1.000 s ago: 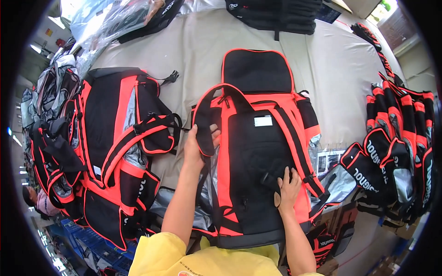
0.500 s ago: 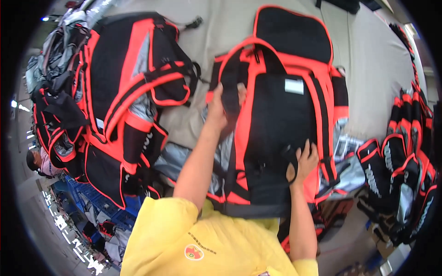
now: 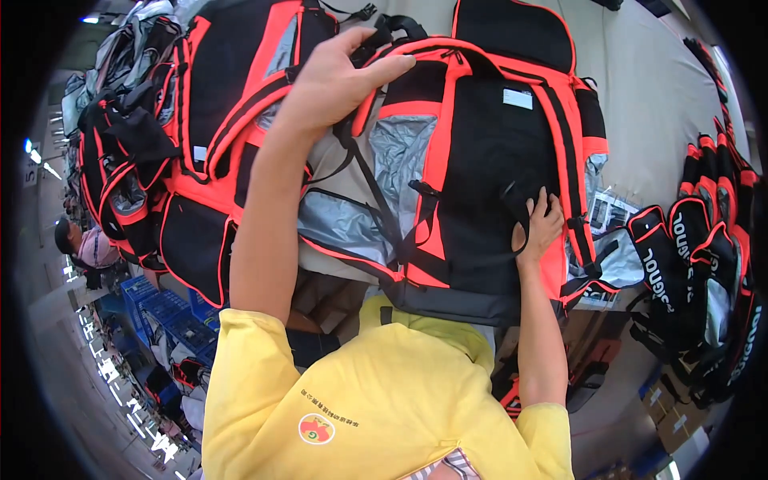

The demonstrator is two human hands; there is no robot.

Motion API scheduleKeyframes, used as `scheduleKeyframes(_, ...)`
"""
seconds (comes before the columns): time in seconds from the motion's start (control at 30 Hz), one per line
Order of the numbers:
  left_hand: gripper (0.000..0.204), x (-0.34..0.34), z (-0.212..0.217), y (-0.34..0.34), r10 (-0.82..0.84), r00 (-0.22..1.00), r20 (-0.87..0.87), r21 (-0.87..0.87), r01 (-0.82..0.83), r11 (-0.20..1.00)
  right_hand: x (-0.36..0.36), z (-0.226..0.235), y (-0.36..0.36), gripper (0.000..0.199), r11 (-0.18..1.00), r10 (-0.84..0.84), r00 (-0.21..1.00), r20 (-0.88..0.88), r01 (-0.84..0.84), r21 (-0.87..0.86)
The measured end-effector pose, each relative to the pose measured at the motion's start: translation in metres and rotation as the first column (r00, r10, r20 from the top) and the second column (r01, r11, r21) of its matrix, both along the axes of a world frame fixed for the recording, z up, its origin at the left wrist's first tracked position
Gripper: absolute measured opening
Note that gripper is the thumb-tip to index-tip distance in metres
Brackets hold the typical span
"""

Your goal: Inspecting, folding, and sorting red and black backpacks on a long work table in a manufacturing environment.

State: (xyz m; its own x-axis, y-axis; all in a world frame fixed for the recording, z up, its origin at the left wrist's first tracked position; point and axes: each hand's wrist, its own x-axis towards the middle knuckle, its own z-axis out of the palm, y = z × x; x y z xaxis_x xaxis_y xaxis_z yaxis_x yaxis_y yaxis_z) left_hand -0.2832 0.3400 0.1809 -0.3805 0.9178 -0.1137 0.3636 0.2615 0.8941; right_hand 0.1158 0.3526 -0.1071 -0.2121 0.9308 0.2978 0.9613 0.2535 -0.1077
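A black backpack (image 3: 480,160) with bright red-orange trim and silver side panels lies back-side up before me, its black flap (image 3: 512,32) spread at the far end. My left hand (image 3: 340,80) is raised at its far left, closed around a padded shoulder strap (image 3: 456,48), with the thumb along the near side. From below this hand a thin black webbing strap (image 3: 366,180) hangs down to the bag's lower left. My right hand (image 3: 539,228) rests low on the right of the back panel, fingers curled on a black strap (image 3: 524,196). A white label (image 3: 518,98) sits high on the panel.
A second similar backpack (image 3: 232,72) lies close on the left, with more bags (image 3: 112,160) piled beyond it. Several bags (image 3: 688,264) hang or stack at the right. Blue crates (image 3: 164,308) and another person (image 3: 88,244) are at the far left.
My left hand has moved up and away with the shoulder strap, uncovering the silver side panel and webbing strap. My right hand stays on the lower right of the panel. The view has shifted.
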Motion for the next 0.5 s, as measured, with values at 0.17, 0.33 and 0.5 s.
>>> scheduleKeyframes(0.17, 0.050, 0.017, -0.010, 0.003, 0.078, 0.987, 0.143, 0.106, -0.094, 0.990, 0.025, 0.067, 0.020, 0.034, 0.917, -0.308, 0.541, -0.783, -0.051, -0.396)
scheduleKeyframes(0.33, 0.063, 0.043, 0.002, 0.013, 0.062, 0.989, 0.134, 0.084, -0.074, 0.994, -0.054, 0.209, -0.027, 0.034, 0.720, 0.315, 0.594, -0.740, -0.658, -0.222)
scheduleKeyframes(0.5, 0.076, 0.054, 0.007, 0.025, 0.013, 0.992, -0.129, 0.087, -0.002, 0.996, -0.088, 0.178, -0.043, 0.023, 0.523, 0.835, 0.551, 0.005, -0.790, -0.321)
